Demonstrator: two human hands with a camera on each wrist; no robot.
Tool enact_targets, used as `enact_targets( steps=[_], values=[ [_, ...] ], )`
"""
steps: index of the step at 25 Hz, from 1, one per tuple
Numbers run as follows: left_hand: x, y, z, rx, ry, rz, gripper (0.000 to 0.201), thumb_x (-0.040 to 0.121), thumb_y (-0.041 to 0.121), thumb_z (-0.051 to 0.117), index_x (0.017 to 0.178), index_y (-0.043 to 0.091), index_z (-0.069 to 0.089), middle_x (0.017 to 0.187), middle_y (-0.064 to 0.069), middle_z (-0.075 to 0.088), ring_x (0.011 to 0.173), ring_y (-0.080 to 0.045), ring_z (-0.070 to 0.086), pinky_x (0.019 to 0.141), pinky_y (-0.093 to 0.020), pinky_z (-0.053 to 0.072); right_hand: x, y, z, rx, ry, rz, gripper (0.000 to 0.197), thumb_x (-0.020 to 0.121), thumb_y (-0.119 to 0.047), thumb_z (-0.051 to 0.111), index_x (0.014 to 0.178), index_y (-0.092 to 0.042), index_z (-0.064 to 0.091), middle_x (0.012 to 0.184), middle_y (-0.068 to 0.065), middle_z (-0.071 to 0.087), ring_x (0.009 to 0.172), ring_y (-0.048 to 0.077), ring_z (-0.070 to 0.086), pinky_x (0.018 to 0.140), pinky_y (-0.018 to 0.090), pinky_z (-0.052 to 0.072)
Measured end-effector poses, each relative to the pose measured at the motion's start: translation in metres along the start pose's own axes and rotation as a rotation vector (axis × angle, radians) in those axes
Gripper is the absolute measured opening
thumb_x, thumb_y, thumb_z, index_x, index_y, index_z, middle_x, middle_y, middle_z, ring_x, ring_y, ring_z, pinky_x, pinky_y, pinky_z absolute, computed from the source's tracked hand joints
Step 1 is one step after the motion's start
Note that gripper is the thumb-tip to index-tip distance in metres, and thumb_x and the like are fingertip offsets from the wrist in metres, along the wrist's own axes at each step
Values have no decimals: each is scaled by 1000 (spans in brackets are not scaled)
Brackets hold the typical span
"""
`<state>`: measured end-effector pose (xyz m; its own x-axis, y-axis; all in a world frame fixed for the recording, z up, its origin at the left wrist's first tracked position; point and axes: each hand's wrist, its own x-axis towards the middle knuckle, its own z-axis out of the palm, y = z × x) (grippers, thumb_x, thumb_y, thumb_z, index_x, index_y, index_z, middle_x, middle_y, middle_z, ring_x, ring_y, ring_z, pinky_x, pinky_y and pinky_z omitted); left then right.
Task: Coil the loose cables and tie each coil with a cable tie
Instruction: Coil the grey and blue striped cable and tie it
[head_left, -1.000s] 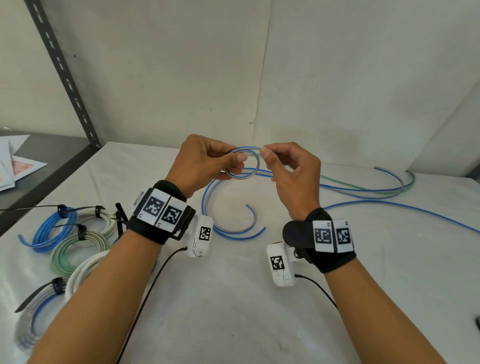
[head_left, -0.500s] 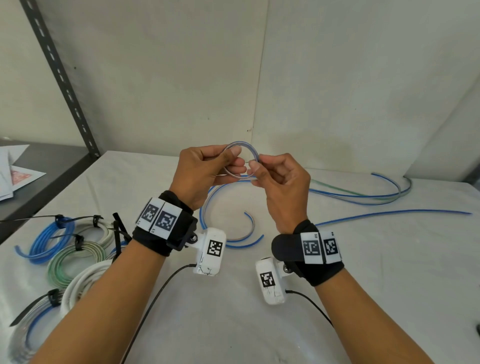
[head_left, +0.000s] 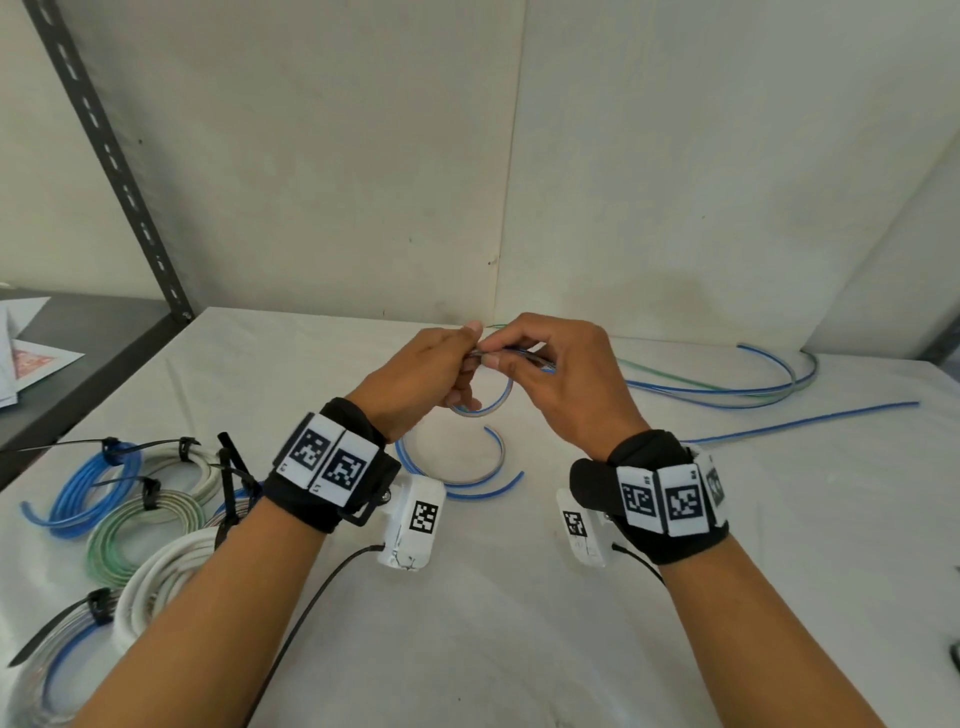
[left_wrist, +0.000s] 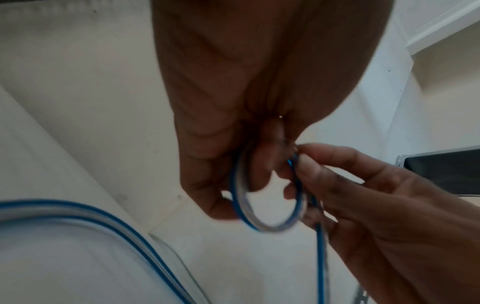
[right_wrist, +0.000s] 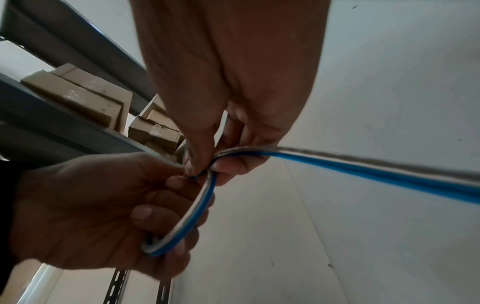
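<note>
White cloth covers the bench (head_left: 519, 623), which sits in a corner of pale walls with a slotted grey shelf upright (head_left: 119, 171) rising at the left. At the left edge of the bench lie finished coils, each cinched with a black cable tie: a blue coil (head_left: 78, 493), a green coil (head_left: 140, 530), a white coil (head_left: 171, 571) and a clear-and-blue one at the lower corner (head_left: 47, 670).

Raised above the middle of the bench, both hands meet on a flat clear-and-blue cable (head_left: 485, 408). The left hand (head_left: 421, 376) has its fingers curled around a small loop of it, thumb and forefinger pinching the top where the turn closes. The right hand (head_left: 566, 384) pinches the same crossing point from the other side, its thumb and forefinger clamped on the cable just where the free run leaves the loop.

From that pinch the uncoiled length runs away to the person's right, its long axis lying across the bench toward the far right edge (head_left: 805, 423), where it joins other loose strands curving near the wall (head_left: 769, 384). A short tail end curls on the cloth below the hands (head_left: 467, 478).

My reading is that the first turn is just formed and most of the cable is yet to be wound. Since the slack lies wholly on the right side, the right hand is the nearer one to draw it in while the left keeps the loop closed.
</note>
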<state>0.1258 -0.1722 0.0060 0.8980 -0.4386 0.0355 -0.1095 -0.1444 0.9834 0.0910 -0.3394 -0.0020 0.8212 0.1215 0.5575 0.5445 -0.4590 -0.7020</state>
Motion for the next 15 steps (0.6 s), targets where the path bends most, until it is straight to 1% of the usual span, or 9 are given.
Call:
enact_targets(
  steps=[2, 3, 5, 7, 9, 11, 13, 15],
  values=[
    [2, 1, 3, -52, 68, 44, 48, 110, 29, 32, 65, 15, 39, 51, 12, 30, 44, -7, 34, 63, -31, 44, 1, 0, 2, 42, 62, 16, 9, 91, -11, 72, 96, -15, 77, 90, -7, 74, 88, 7, 68, 71, 18, 50],
    [2, 2, 4, -110, 94, 52, 49, 110, 29, 32, 63, 17, 37, 50, 12, 29, 44, -8, 30, 59, -28, 40, 1, 0, 4, 81, 101, 41, 9, 92, -12, 71, 98, -16, 77, 91, -7, 74, 87, 8, 68, 69, 17, 50],
    [3, 4, 3, -278, 136, 39, 49, 110, 29, 32, 63, 19, 33, 52, 10, 24, 46, -10, 22, 52, -26, 36, 1, 1, 8, 184, 174, 101, 10, 94, -11, 69, 101, -15, 76, 90, -3, 75, 82, 12, 70, 61, 22, 53],
    [3, 5, -1, -427, 173, 20, 47, 110, 30, 33, 65, 20, 30, 54, 7, 20, 47, -11, 17, 47, -25, 31, -1, 0, 16, 317, 214, 151, 10, 96, -10, 67, 103, -12, 73, 91, 5, 76, 80, 20, 73, 57, 26, 54],
    [4, 5, -1, -514, 212, 19, 46, 110, 31, 32, 66, 20, 29, 57, 5, 18, 48, -11, 15, 45, -24, 28, -4, -4, 26, 425, 236, 193, 10, 96, -10, 66, 105, -9, 70, 93, 11, 76, 84, 26, 74, 58, 28, 56],
    [5, 5, 1, -554, 247, 30, 45, 110, 31, 31, 67, 20, 28, 57, 4, 18, 47, -11, 15, 45, -24, 26, -5, -7, 33, 485, 263, 214, 10, 94, -9, 69, 104, -8, 70, 95, 14, 76, 84, 26, 75, 58, 29, 57],
    [5, 6, 3, -567, 248, 40, 45, 111, 32, 30, 68, 20, 28, 57, 5, 18, 46, -11, 16, 46, -24, 29, -4, -7, 32, 489, 304, 204, 9, 91, -7, 72, 99, -11, 71, 92, 14, 76, 81, 26, 75, 56, 28, 56],
    [5, 7, 5, -561, 207, 28, 46, 110, 37, 31, 67, 19, 30, 55, 5, 19, 45, -11, 17, 47, -25, 34, -2, -4, 26, 452, 323, 192, 7, 90, -8, 74, 95, -13, 72, 89, 14, 76, 81, 28, 74, 54, 28, 55]
  ],
)
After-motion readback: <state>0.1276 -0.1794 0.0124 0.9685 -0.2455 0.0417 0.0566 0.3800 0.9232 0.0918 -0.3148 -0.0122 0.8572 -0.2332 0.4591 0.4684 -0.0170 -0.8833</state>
